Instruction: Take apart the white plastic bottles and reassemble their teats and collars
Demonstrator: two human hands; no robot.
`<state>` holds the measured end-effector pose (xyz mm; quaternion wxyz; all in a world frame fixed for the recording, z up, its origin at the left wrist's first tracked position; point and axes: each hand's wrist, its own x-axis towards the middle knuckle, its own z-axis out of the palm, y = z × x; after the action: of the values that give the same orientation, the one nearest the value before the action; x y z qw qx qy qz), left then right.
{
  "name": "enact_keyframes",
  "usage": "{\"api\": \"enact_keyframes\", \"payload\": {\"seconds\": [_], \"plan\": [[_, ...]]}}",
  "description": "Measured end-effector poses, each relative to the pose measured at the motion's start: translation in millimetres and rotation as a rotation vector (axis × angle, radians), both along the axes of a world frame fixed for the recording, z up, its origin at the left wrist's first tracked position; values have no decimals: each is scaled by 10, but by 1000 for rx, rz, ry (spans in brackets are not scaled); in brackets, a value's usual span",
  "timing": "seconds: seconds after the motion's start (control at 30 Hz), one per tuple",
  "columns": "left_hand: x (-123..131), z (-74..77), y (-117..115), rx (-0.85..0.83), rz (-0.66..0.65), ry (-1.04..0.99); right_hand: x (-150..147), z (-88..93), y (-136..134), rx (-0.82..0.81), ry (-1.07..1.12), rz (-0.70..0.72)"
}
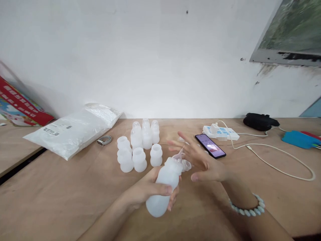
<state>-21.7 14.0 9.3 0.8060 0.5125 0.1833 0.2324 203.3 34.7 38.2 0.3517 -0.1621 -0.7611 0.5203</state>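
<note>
My left hand [156, 187] is wrapped round a frosted white baby bottle [163, 190], tilted with its top away to the right. A clear teat [178, 156] sits at the bottle's mouth. Beside that top, my right hand [195, 155] has its fingers spread and grips nothing; whether it touches the teat I cannot tell. Behind the bottle lie several clear teats [187, 165], partly hidden by my right hand. To the left stand several open-topped white bottles [139, 160]. Farther back are 3 bottles with clear domed tops [146, 135].
A white plastic bag [75, 129] and a coiled grey strap [104, 140] lie on the left of the wooden table [75, 194]. To the right are a phone [210, 146], a power strip [222, 132] with a white cable, a black case [260, 121] and a blue item [301, 139].
</note>
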Motion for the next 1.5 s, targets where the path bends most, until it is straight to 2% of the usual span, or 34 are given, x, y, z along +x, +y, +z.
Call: {"api": "enact_keyframes", "payload": {"seconds": [0.07,0.17,0.23,0.27,0.33,0.4,0.47,0.53,0.6,0.67,0.73,0.87,0.97,1.03,1.1,1.2,1.3,1.5], "plan": [[10,27,-12,84,73,127,-34,-23,-20,-35,-90,-113],[39,74,-37,207,147,267,-129,-20,-106,-34,-340,-357],[55,101,-49,281,191,309,-156,17,-145,-16,-451,-414],[58,111,-52,294,191,329,-148,41,-148,-6,-459,-383],[54,121,-52,230,122,345,-90,87,-124,33,-390,-229],[35,106,-44,88,-13,301,-1,113,-75,75,-278,-44],[7,65,-28,-56,-152,177,92,110,-27,93,-149,69],[-22,13,-10,-175,-282,29,178,87,8,80,-21,74],[-39,-24,4,-238,-341,-82,256,58,32,51,93,-23],[-41,-21,11,-191,-264,-132,322,34,54,18,163,-177],[-40,25,16,-56,-80,-125,366,20,78,-15,195,-310],[-112,199,56,246,243,96,382,10,110,-70,186,-422],[-230,415,140,430,420,283,358,10,108,-76,145,-460],[-296,609,221,570,610,347,340,12,105,-73,127,-477],[-335,809,320,722,736,403,324,13,108,-75,128,-479],[-356,1003,484,943,792,591,300,8,118,-90,130,-469],[-368,995,631,1088,820,812,278,-10,122,-100,111,-477],[-379,747,772,1244,819,1083,265,-39,110,-121,101,-479]]}}
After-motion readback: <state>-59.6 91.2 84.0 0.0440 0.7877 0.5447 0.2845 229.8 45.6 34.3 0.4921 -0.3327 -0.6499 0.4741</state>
